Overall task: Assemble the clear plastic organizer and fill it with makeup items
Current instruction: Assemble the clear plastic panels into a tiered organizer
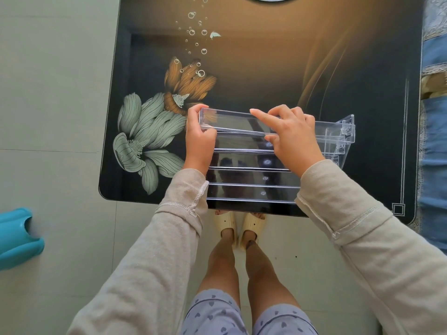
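Note:
A clear plastic organizer [251,175] with several stepped tiers stands on the dark glass table [266,68] near its front edge. Its transparent right side panel [343,131] sticks up at the right end. The top long clear tray [232,122] is tilted, its left end raised. My left hand [199,139] grips that left end between thumb and fingers. My right hand [292,134] holds the tray near its middle, index finger stretched along its top edge. No makeup items are in view.
The table carries a printed pattern of flowers [154,131] and bubbles. A blue plastic object [17,235] lies on the tiled floor at the left. Patterned fabric [435,117] borders the table on the right. My legs and slippers [239,226] are below the table edge.

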The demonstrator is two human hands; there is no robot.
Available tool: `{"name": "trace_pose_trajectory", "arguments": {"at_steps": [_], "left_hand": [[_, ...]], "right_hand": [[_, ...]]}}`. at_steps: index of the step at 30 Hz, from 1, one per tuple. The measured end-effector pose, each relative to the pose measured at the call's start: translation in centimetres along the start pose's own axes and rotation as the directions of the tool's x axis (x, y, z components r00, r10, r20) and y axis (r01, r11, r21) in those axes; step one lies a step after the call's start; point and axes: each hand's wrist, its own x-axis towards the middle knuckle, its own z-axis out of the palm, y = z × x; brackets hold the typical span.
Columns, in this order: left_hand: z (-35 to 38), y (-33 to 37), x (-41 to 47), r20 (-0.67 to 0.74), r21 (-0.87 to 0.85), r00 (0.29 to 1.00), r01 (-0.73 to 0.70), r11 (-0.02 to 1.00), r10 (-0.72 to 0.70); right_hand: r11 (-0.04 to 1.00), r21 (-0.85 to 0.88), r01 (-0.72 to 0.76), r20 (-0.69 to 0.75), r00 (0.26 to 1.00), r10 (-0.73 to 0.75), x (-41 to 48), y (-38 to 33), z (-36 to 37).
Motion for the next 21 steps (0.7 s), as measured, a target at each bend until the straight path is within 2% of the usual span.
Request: {"name": "trace_pose_trajectory", "arguments": {"at_steps": [9,15,21], "left_hand": [[0.9,0.0,-0.3,-0.001,0.014,0.999,-0.032,0.999,0.032],[0.7,0.6,-0.7,0.011,-0.093,1.000,0.004,0.996,-0.003],[1.0,0.6,-0.8,-0.033,-0.031,0.999,0.009,0.999,-0.010]], "right_hand": [[0.999,-0.021,0.031,0.005,1.000,-0.030,0.3,1.1,-0.9],[1.000,-0.022,0.020,0.006,1.000,-0.020,0.4,1.0,-1.2],[0.997,-0.075,0.022,-0.021,0.999,-0.024,0.3,1.1,-1.5]]}}
